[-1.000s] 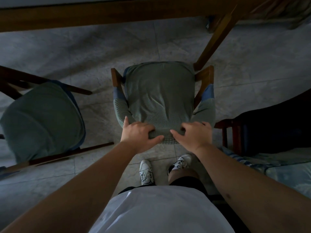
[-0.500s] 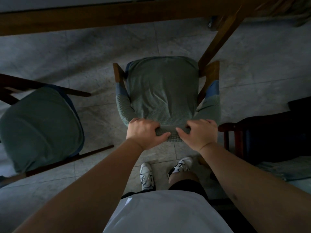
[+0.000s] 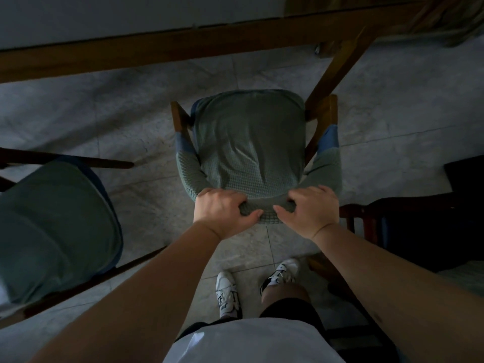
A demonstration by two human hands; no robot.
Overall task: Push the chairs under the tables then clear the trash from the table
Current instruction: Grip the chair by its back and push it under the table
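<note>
A wooden chair with a green knitted cover (image 3: 251, 142) stands on the tiled floor right in front of me, its seat facing the table. My left hand (image 3: 222, 213) and my right hand (image 3: 311, 210) both grip the top of its covered backrest, side by side. The table's wooden edge (image 3: 157, 51) runs across the top of the view, and one slanted table leg (image 3: 337, 72) comes down beside the chair's right arm. The front of the seat lies just short of the table edge. No trash is in view.
A second green-covered chair (image 3: 52, 229) stands at the left, angled away from the table. A dark red wooden piece of furniture (image 3: 366, 213) and a dark mass sit at the right. My feet in white shoes (image 3: 227, 292) stand on grey floor tiles behind the chair.
The chair has slid forward toward the table with both hands on its backrest; its right arm now sits next to the table leg. My view has moved forward with it.
</note>
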